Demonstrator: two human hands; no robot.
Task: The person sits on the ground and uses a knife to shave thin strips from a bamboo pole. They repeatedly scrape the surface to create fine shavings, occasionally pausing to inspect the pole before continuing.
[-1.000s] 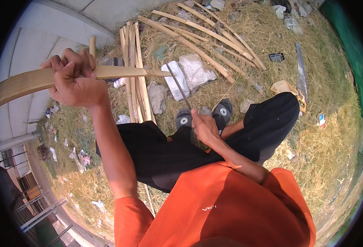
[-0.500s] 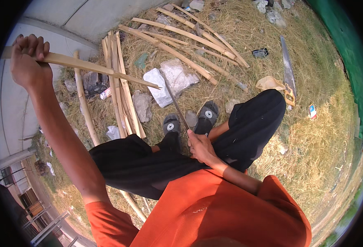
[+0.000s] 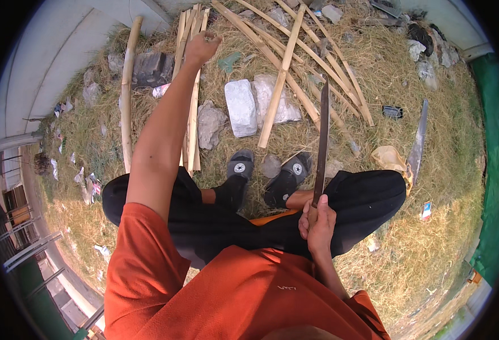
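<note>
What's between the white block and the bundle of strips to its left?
In the head view, a rough grey stone lies between them on dry grass.

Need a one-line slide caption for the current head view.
Right hand holding a long knife, left hand extended near pale wooden strips lying on dry grass.

The knife [image 3: 320, 164] has a dull, dark metal blade [image 3: 322, 136] and wooden-looking handle [image 3: 312, 216], the strips [image 3: 283, 73] look like smooth, pale wood, the white block [image 3: 240, 107] rough stone, the trousers [image 3: 232, 232] matt cloth.
</note>
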